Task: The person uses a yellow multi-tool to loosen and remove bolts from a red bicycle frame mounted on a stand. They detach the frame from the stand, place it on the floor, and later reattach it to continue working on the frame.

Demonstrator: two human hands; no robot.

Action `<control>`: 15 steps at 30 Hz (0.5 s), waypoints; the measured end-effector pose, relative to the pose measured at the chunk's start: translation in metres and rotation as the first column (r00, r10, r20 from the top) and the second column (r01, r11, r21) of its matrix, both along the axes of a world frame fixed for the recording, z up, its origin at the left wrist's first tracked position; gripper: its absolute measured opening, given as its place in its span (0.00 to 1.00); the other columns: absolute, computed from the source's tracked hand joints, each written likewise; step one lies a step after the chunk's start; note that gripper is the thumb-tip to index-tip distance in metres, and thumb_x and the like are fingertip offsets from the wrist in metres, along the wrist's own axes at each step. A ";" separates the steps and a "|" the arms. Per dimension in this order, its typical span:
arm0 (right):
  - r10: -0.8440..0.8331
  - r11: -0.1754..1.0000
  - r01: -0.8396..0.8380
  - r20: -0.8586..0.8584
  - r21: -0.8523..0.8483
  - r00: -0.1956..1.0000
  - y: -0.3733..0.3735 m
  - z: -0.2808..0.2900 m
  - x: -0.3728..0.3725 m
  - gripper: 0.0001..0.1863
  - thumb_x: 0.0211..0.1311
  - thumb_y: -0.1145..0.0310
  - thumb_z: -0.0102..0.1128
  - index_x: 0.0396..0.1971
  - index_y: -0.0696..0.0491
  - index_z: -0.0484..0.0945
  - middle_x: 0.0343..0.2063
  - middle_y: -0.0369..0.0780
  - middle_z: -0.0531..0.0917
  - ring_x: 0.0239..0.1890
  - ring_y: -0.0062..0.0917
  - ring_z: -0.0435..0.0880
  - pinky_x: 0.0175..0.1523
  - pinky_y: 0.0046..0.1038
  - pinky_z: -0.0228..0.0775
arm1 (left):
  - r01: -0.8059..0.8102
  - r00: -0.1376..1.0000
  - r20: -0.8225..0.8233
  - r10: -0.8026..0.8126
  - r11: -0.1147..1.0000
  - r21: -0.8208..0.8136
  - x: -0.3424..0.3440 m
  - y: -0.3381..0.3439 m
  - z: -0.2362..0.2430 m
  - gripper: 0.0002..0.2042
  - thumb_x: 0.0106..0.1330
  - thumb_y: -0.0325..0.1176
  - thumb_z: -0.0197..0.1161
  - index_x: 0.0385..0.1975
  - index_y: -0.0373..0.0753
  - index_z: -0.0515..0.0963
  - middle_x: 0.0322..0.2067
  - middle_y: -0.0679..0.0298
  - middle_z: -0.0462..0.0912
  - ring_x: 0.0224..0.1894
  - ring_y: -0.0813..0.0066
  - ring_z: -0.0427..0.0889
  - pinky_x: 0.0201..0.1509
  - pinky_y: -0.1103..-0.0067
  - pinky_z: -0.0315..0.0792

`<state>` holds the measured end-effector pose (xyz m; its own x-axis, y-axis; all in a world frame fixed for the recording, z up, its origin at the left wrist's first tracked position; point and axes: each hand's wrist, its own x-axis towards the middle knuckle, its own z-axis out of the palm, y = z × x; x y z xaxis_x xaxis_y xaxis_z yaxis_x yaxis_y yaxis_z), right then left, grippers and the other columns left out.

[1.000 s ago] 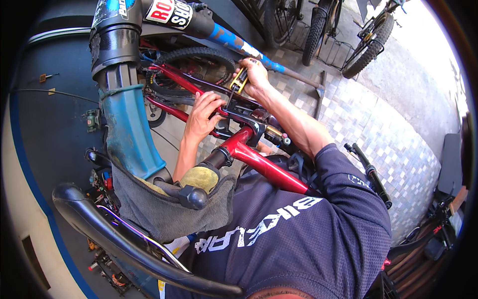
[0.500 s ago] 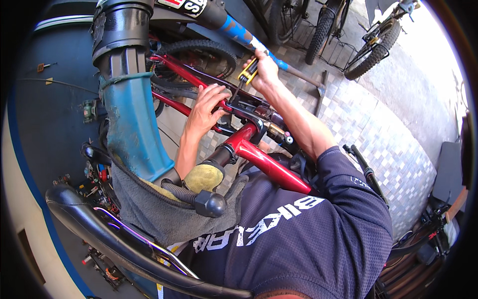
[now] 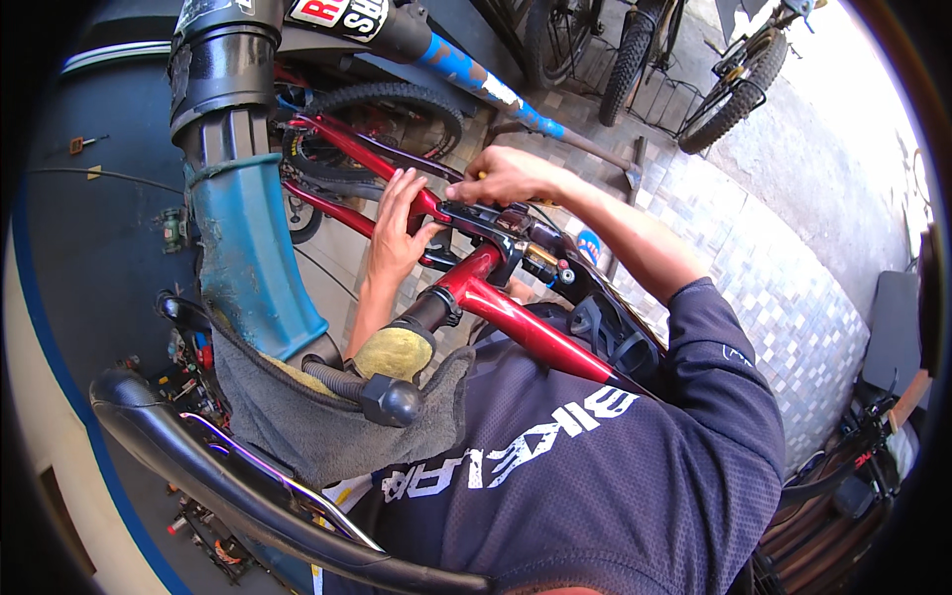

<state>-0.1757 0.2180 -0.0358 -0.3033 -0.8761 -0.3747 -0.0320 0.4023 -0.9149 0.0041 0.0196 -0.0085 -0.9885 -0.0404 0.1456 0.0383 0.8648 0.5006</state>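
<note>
The left hand stretches forward, fingers straight, thumb apart, against the red bicycle frame before the torso, while the right hand, just beside, curls its fingers around a mostly hidden yellow tool.

Head-worn fisheye view, facing down from above at near range; left hand, right hand and red bicycle frame lie centrally.

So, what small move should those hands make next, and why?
I'd perhaps try a small twist of the right hand, since it sits close to the red bike frame with a bit of yellow tool showing, and the left hand rests against the frame.
</note>
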 end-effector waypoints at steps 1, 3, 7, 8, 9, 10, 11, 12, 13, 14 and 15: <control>0.006 0.997 -0.014 -0.096 -0.080 0.995 -0.006 -0.003 0.009 0.33 0.61 0.34 0.66 0.34 0.54 0.89 0.28 0.45 0.88 0.35 0.34 0.88 0.43 0.38 0.77 | -0.052 0.998 -0.022 0.051 0.998 -0.034 0.010 0.006 0.001 0.33 0.58 0.32 0.77 0.65 0.39 0.74 0.70 0.51 0.71 0.75 0.48 0.65 0.76 0.61 0.63; 0.035 0.996 -0.049 -0.166 -0.078 0.985 -0.017 -0.003 0.018 0.32 0.61 0.34 0.65 0.36 0.54 0.89 0.29 0.47 0.88 0.37 0.38 0.89 0.45 0.40 0.77 | -0.125 0.991 -0.043 0.124 0.992 -0.008 0.021 0.016 0.002 0.33 0.56 0.30 0.78 0.64 0.39 0.74 0.69 0.52 0.72 0.74 0.49 0.66 0.76 0.61 0.63; 0.035 0.996 -0.050 -0.179 -0.076 0.983 -0.016 0.000 0.020 0.28 0.62 0.40 0.65 0.40 0.53 0.89 0.30 0.48 0.88 0.39 0.40 0.89 0.48 0.40 0.77 | -0.140 0.989 -0.054 0.140 0.990 0.007 0.018 0.017 0.001 0.31 0.54 0.27 0.78 0.61 0.39 0.75 0.69 0.52 0.73 0.73 0.49 0.68 0.75 0.62 0.65; 0.029 0.995 -0.044 -0.172 -0.084 0.985 -0.015 -0.001 0.019 0.27 0.62 0.41 0.65 0.40 0.53 0.89 0.30 0.48 0.88 0.39 0.40 0.89 0.48 0.40 0.77 | -0.129 0.990 -0.055 0.129 0.992 0.006 0.015 0.015 0.000 0.32 0.55 0.27 0.78 0.62 0.39 0.75 0.69 0.52 0.73 0.73 0.49 0.68 0.75 0.62 0.65; 0.010 0.987 -0.033 -0.146 -0.160 0.989 -0.014 -0.005 0.018 0.26 0.61 0.43 0.66 0.41 0.53 0.89 0.30 0.47 0.88 0.39 0.39 0.89 0.48 0.40 0.78 | -0.118 0.992 -0.055 0.118 0.993 0.004 0.012 0.013 -0.002 0.32 0.55 0.26 0.78 0.62 0.39 0.75 0.69 0.52 0.73 0.73 0.49 0.68 0.75 0.62 0.65; 0.012 0.969 -0.040 -0.114 -0.242 0.993 -0.014 -0.009 0.020 0.25 0.61 0.44 0.67 0.41 0.53 0.89 0.31 0.47 0.88 0.39 0.39 0.89 0.47 0.40 0.78 | -0.127 0.991 -0.051 0.126 0.992 -0.006 0.016 0.015 0.001 0.32 0.55 0.26 0.78 0.62 0.39 0.75 0.69 0.53 0.73 0.73 0.50 0.68 0.75 0.62 0.66; 0.017 0.946 -0.042 -0.081 -0.322 0.997 -0.014 -0.013 0.021 0.24 0.60 0.46 0.67 0.41 0.52 0.89 0.31 0.46 0.88 0.39 0.38 0.89 0.47 0.40 0.78 | -0.139 0.989 -0.047 0.138 0.990 -0.011 0.019 0.017 0.004 0.32 0.55 0.26 0.78 0.62 0.39 0.75 0.69 0.53 0.73 0.73 0.50 0.68 0.75 0.62 0.66; 0.006 0.953 -0.026 -0.068 -0.301 0.998 -0.016 -0.019 0.020 0.23 0.60 0.47 0.68 0.41 0.52 0.89 0.32 0.46 0.88 0.39 0.37 0.89 0.48 0.39 0.78 | -0.136 0.990 -0.048 0.136 0.991 -0.013 0.019 0.017 0.004 0.32 0.55 0.26 0.78 0.62 0.39 0.75 0.69 0.53 0.73 0.73 0.50 0.68 0.75 0.62 0.66; -0.005 0.960 -0.011 -0.054 -0.281 0.999 -0.017 -0.024 0.018 0.22 0.59 0.48 0.69 0.42 0.52 0.89 0.33 0.45 0.89 0.40 0.36 0.88 0.48 0.38 0.78 | -0.134 0.990 -0.048 0.133 0.991 -0.015 0.018 0.017 0.004 0.32 0.55 0.26 0.78 0.62 0.39 0.74 0.69 0.53 0.73 0.73 0.50 0.68 0.75 0.62 0.66; -0.015 0.966 0.004 -0.041 -0.260 0.999 -0.018 -0.029 0.017 0.21 0.58 0.50 0.70 0.42 0.51 0.89 0.34 0.45 0.89 0.40 0.35 0.88 0.48 0.38 0.78 | -0.141 0.989 -0.055 0.140 0.990 -0.012 0.018 0.018 0.005 0.32 0.55 0.26 0.78 0.62 0.39 0.75 0.69 0.53 0.73 0.73 0.50 0.68 0.75 0.62 0.66; 0.004 0.982 -0.022 -0.096 -0.187 0.995 -0.019 -0.024 0.018 0.21 0.58 0.50 0.71 0.42 0.51 0.89 0.34 0.44 0.89 0.40 0.34 0.88 0.48 0.37 0.78 | -0.153 0.987 -0.059 0.152 0.988 -0.007 0.020 0.018 0.003 0.31 0.55 0.26 0.78 0.62 0.39 0.75 0.69 0.53 0.72 0.74 0.50 0.68 0.75 0.62 0.66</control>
<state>-0.1577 0.1985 -0.0598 -0.3175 -0.9323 -0.1734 -0.1259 0.2227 -0.9667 0.0243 0.0381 -0.0055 -0.9608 -0.1884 0.2036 -0.0661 0.8683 0.4917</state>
